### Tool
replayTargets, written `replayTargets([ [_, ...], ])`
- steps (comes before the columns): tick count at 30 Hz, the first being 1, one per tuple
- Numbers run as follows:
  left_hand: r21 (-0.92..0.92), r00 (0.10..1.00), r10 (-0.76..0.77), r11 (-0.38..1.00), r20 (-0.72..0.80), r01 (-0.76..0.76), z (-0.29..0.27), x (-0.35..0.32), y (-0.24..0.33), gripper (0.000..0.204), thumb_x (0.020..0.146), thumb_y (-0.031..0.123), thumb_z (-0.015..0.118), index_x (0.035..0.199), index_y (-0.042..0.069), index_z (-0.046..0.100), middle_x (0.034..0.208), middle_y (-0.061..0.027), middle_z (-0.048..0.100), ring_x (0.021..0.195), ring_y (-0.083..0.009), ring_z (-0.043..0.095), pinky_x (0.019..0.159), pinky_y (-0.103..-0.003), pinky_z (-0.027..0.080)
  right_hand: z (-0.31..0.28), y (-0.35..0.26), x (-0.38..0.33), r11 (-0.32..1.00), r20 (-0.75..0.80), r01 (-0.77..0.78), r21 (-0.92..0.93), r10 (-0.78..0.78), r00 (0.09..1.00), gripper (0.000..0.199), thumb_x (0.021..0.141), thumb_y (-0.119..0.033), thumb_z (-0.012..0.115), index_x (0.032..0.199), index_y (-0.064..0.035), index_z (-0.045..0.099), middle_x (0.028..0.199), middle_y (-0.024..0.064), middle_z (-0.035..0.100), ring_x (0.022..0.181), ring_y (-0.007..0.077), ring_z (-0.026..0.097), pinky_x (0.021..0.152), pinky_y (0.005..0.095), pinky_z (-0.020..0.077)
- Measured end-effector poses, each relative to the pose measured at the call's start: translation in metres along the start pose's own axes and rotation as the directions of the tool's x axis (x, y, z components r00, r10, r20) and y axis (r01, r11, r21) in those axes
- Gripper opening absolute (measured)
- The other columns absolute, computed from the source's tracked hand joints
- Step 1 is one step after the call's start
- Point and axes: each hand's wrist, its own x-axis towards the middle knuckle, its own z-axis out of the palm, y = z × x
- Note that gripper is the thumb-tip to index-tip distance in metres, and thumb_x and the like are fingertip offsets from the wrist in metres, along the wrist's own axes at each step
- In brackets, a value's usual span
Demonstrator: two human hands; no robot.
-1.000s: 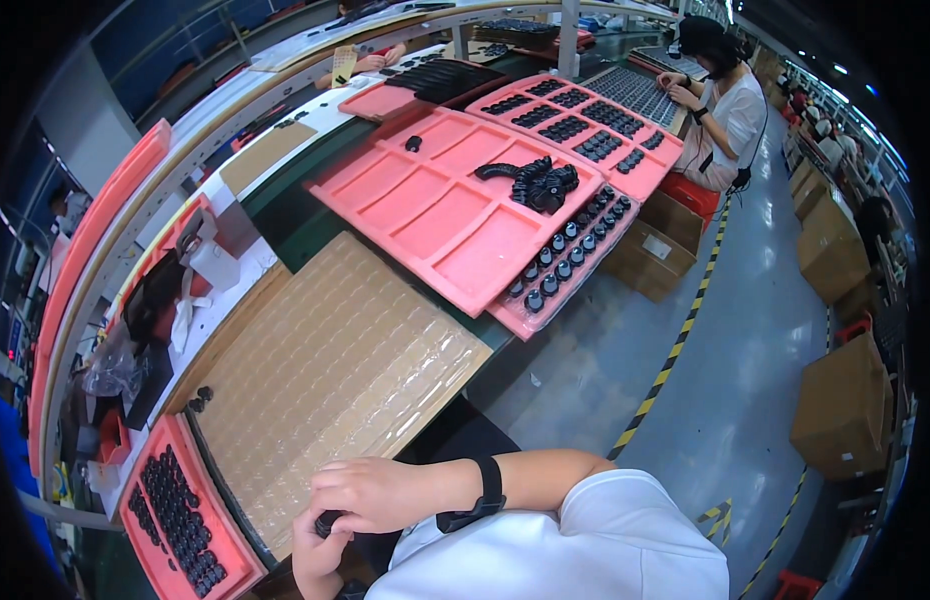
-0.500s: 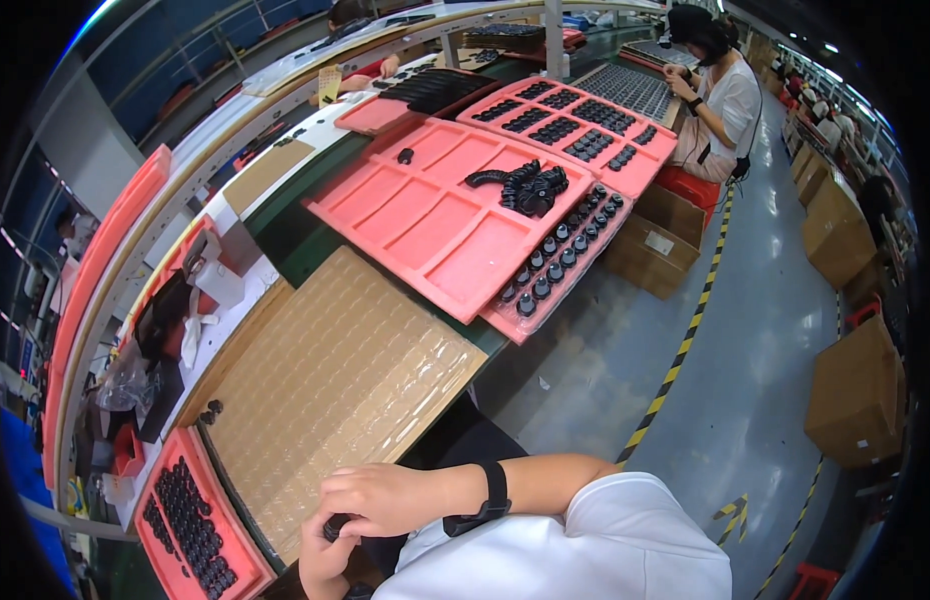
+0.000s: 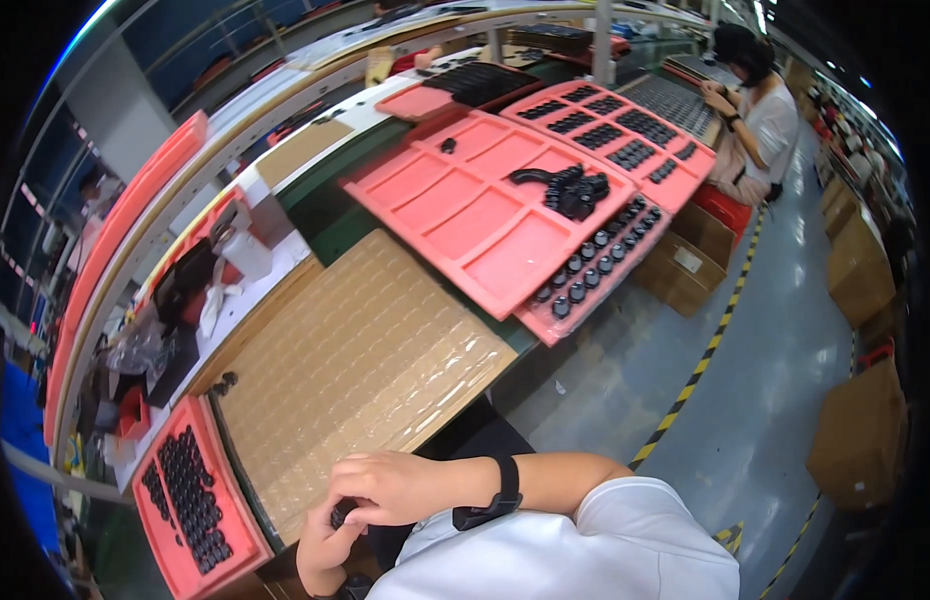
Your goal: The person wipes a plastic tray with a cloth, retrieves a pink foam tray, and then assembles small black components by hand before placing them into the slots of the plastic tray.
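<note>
My right hand [image 3: 397, 487] and my left hand [image 3: 323, 548] meet near the front edge of a brown board. Between them is a small black round part [image 3: 343, 512], mostly covered by fingers, and both hands are closed on it. The brown board [image 3: 355, 345] has a clear plastic layer with rows of shallow cells. To its left lies a pink tray [image 3: 247, 535] with rows of small black parts [image 3: 197, 505]. A few loose black bits [image 3: 225, 382] rest at the board's left edge.
Beyond the board, a pink compartment tray [image 3: 450, 235] carries a heap of black parts [image 3: 575, 190]. Beside it stand black-and-silver pieces [image 3: 590, 265] in rows. A co-worker [image 3: 765, 110] sits farther back. Cardboard boxes [image 3: 682, 262] stand on the floor at right.
The whole view has swung slightly, so the bench and trays sit farther right in the picture. My hands stay together on the black part, with a small shift of the fingers.
</note>
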Motion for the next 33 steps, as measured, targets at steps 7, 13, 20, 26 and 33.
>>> replayTargets([
  [7,0.033,0.999,-0.038,0.999,0.007,0.038,-0.010,-0.009,0.005,0.022,0.083,0.011,0.060,0.100,-0.001,0.057,0.078,-0.0030,0.058,0.070,-0.0097,0.054,0.063,-0.023,0.043,0.008,0.008,0.012,1.000,0.091,-0.005,0.002,0.005,0.996,0.021,0.077,-0.011,0.066,0.094,-0.0042,0.057,0.082,0.0078,0.052,0.078,0.0261,0.053,0.071,0.0362,0.0439],
  [13,0.038,0.999,-0.009,0.999,-0.035,0.010,-0.036,-0.009,-0.003,0.021,0.084,0.014,0.062,0.099,0.000,0.058,0.079,-0.0037,0.059,0.073,-0.0114,0.053,0.067,-0.025,0.044,0.015,0.021,0.040,0.993,0.185,-0.115,0.033,0.107,0.977,0.027,0.078,-0.014,0.067,0.102,-0.0052,0.059,0.088,0.0094,0.055,0.083,0.0280,0.054,0.073,0.0358,0.0458],
  [20,-0.086,0.960,-0.070,0.995,-0.270,0.049,-0.097,-0.017,-0.004,0.020,0.087,0.020,0.062,0.094,0.001,0.059,0.075,-0.0029,0.058,0.071,-0.0102,0.052,0.065,-0.026,0.044,-0.002,0.040,0.067,0.938,0.146,-0.253,-0.238,0.293,0.945,0.037,0.074,-0.005,0.068,0.109,-0.0020,0.059,0.096,0.0138,0.059,0.087,0.0292,0.058,0.077,0.0330,0.0470],
  [26,-0.282,0.826,-0.275,0.948,-0.493,0.148,-0.140,-0.040,-0.004,0.020,0.088,0.022,0.060,0.090,0.003,0.058,0.074,-0.0014,0.057,0.068,-0.0083,0.052,0.063,-0.025,0.043,0.003,0.039,0.078,0.854,0.197,-0.500,-0.141,0.519,0.831,0.030,0.076,-0.002,0.066,0.105,-0.0015,0.060,0.102,0.0147,0.059,0.090,0.0239,0.059,0.077,0.0311,0.0470],
  [33,-0.336,0.776,-0.257,0.940,-0.576,0.062,-0.125,-0.070,-0.029,0.020,0.088,0.022,0.060,0.090,0.003,0.059,0.073,-0.0014,0.056,0.066,-0.0064,0.051,0.061,-0.024,0.043,0.017,0.042,0.094,0.689,0.329,-0.699,0.192,0.626,0.707,0.036,0.082,-0.003,0.059,0.117,0.0018,0.050,0.115,0.0127,0.054,0.102,0.0206,0.055,0.085,0.0303,0.0448],
])
